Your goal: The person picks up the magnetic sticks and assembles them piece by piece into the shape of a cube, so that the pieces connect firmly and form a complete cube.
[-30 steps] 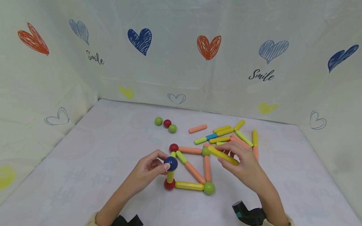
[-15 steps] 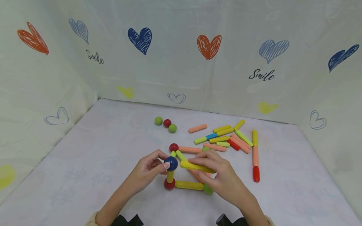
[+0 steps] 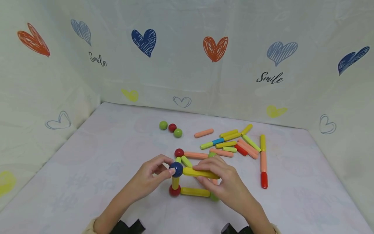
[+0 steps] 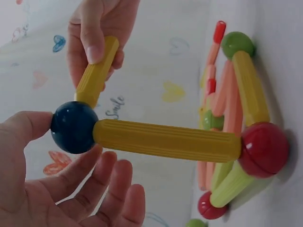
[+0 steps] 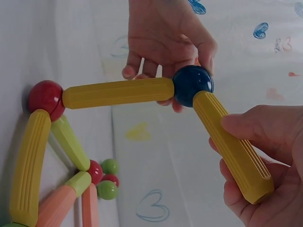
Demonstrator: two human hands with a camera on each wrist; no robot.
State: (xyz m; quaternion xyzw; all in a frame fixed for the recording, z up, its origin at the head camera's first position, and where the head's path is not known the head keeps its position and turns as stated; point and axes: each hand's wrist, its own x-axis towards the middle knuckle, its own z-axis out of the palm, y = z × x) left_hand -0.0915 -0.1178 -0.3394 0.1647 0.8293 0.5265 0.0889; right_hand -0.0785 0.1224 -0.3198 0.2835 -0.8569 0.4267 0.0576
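My left hand (image 3: pixel 153 174) pinches a dark blue ball (image 4: pixel 75 127) between thumb and fingers. Under that ball stands an upright yellow rod (image 4: pixel 165 140), its foot on a red ball (image 4: pixel 265 149) at the frame's near left corner. In my right hand (image 3: pixel 229 185) is a second yellow rod (image 5: pixel 232 146), gripped by thumb and fingers, its left end touching the blue ball. Below lies a flat frame of rods and balls, with a yellow rod (image 3: pixel 195 192) along the near side and an orange rod (image 3: pixel 196 155) along the far side. My right hand partly hides its right side.
Behind the frame lie loose balls, two green and one red (image 3: pixel 172 127). Several loose rods, among them a blue one (image 3: pixel 218 141), are scattered at the back right. A yellow, orange and red rod line (image 3: pixel 263 162) lies farther right. A curtain printed with hearts (image 3: pixel 216 48) hangs behind.
My right hand has brought the yellow rod leftward and down from over the frame's far right corner, until its end meets the blue ball. My left hand has stayed on the ball.
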